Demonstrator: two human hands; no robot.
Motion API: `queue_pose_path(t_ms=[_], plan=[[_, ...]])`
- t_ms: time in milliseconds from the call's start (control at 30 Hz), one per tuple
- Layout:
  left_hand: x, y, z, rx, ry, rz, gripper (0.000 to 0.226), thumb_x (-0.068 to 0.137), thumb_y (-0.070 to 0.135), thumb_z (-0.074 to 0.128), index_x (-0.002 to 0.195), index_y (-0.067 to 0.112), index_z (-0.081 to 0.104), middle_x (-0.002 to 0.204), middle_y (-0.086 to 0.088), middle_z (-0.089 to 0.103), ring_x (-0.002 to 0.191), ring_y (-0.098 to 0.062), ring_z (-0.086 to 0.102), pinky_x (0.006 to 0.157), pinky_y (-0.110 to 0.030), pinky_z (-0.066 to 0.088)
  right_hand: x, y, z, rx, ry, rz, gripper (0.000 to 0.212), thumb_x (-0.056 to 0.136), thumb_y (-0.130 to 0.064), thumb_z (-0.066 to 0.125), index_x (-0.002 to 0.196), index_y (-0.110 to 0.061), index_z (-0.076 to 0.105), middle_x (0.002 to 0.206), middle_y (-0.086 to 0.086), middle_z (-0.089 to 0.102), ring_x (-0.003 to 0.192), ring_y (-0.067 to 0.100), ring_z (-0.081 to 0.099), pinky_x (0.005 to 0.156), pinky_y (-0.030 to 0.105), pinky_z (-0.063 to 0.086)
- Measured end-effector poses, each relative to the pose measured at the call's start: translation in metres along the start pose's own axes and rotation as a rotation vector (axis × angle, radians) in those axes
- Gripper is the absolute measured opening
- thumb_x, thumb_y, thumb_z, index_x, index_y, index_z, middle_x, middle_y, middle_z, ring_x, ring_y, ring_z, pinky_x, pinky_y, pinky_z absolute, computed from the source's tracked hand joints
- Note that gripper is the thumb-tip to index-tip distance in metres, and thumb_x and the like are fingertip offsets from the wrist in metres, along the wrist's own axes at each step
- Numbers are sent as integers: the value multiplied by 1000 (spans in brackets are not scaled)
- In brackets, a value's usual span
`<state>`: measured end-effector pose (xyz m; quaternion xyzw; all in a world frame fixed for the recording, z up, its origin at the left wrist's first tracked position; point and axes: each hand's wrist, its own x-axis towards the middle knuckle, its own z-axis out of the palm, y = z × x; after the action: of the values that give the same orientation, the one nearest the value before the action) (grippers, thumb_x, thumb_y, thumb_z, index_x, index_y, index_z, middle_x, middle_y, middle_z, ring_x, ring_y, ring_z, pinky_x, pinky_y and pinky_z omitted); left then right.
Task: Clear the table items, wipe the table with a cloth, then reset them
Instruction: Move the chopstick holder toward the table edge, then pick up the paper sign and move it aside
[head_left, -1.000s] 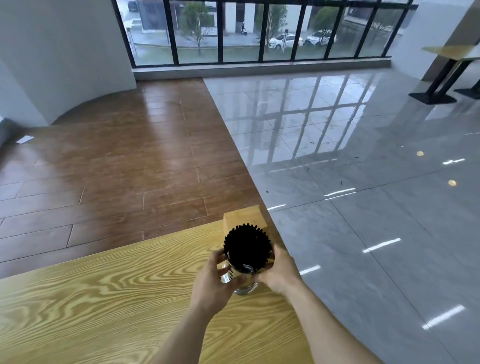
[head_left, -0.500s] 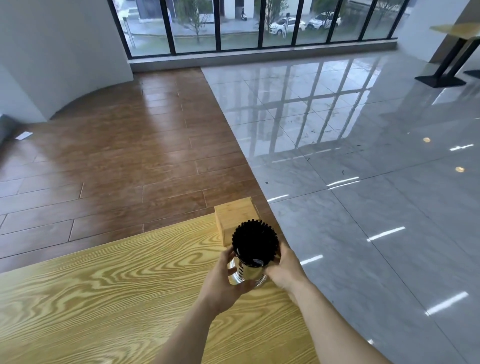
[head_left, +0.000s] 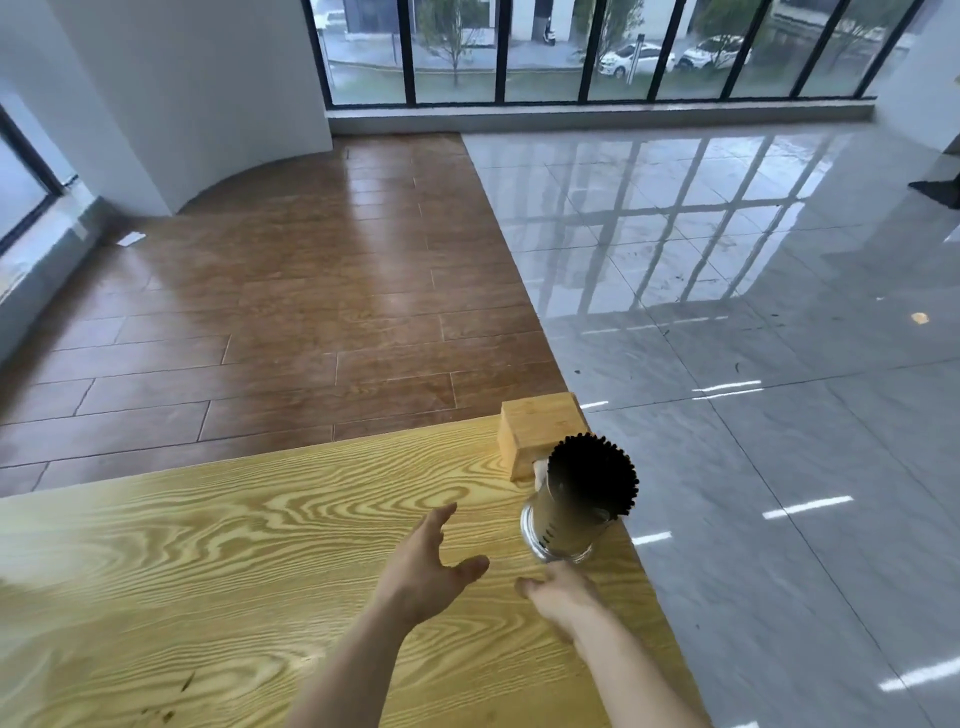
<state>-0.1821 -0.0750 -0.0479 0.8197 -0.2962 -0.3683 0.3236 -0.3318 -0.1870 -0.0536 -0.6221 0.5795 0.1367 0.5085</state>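
Standing by box: holder on table | left hand spread, empty | right hand loosely curled, nothing held

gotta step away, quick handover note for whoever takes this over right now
Left hand: open, empty, above the table.
Right hand: empty, just short of the holder's base.
Metal chopstick holder, full of black chopsticks, stands at the table's far right corner, close to the wooden box; contact unclear.
Done: holder and box are on the table, neither held.
Left: no cloth in view, so I cannot tell whether wiping happened; check for other items to reset.
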Motion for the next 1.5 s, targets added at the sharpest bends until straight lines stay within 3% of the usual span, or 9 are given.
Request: queue_pose_path(t_ms=[233, 433, 633, 833, 933, 1067, 1267, 1367, 1500], plan=[[-37, -83, -107, -65, 97, -89, 80, 77, 57, 71, 148, 35, 40, 152, 8, 48, 140, -15, 44, 109, -37, 42, -32, -91, 99, -71, -64, -204, 69, 92, -43, 68, 151, -17, 43, 157, 3, 44, 143, 26, 44, 115, 35, 36], [-96, -194, -240, -238, 249, -171, 76, 78, 58, 70, 145, 32, 45, 146, 7, 54, 136, -15, 49, 109, -38, 42, -80, -185, 247, -195, -100, -340, 65, 91, -45, 69, 147, -20, 48, 154, 4, 48, 140, 26, 47, 111, 33, 39], [-160, -303, -373, -373, 499, -243, 58, 85, 46, 70, 136, 22, 57, 130, 3, 65, 121, -14, 59, 92, -27, 44, -136, -271, 401, -291, -217, -452, 67, 90, -41, 71, 149, -19, 46, 153, 6, 49, 140, 24, 48, 112, 30, 37], [-190, -380, -467, -480, 713, -287, 65, 73, 58, 65, 128, 24, 59, 122, 8, 66, 115, -14, 63, 100, -42, 50, -165, -330, 508, -292, -241, -518, 64, 90, -39, 72, 147, -19, 49, 150, 6, 52, 134, 23, 54, 111, 34, 43], [-189, -401, -505, -528, 813, -291, 75, 70, 63, 63, 135, 28, 50, 133, 7, 59, 124, -15, 56, 106, -44, 45, -169, -358, 541, -260, -211, -553, 65, 90, -40, 72, 148, -21, 48, 149, 4, 53, 133, 23, 55, 106, 30, 44], [-177, -420, -552, -530, 935, -283, 74, 85, 39, 70, 150, 24, 36, 152, -1, 44, 139, -18, 45, 107, -35, 37, -170, -388, 573, -149, -148, -584, 70, 88, -39, 73, 150, -23, 44, 154, 5, 49, 136, 24, 51, 112, 40, 43], [-156, -438, -600, -572, 959, -234, 98, 87, 29, 69, 160, 28, 3, 168, -3, 10, 154, -21, 15, 123, -44, 19, -168, -414, 603, -6, -140, -624, 76, 91, -27, 72, 156, -25, 32, 158, 0, 42, 147, 21, 39, 113, 35, 36], [-148, -441, -610, -664, 908, -190, 99, 87, 17, 68, 160, 30, 3, 169, 3, 7, 155, -16, 11, 123, -41, 16, -165, -415, 611, 15, -159, -643, 73, 92, -23, 70, 155, -27, 34, 156, -6, 44, 143, 10, 37, 109, 28, 32], [-144, -441, -609, -731, 849, -132, 93, 81, 0, 60, 154, 43, 23, 160, 18, 30, 145, -10, 32, 118, -41, 29, -165, -412, 617, 63, -218, -633, 75, 95, -18, 67, 158, -27, 27, 153, -14, 42, 134, 0, 36, 110, 25, 30]])
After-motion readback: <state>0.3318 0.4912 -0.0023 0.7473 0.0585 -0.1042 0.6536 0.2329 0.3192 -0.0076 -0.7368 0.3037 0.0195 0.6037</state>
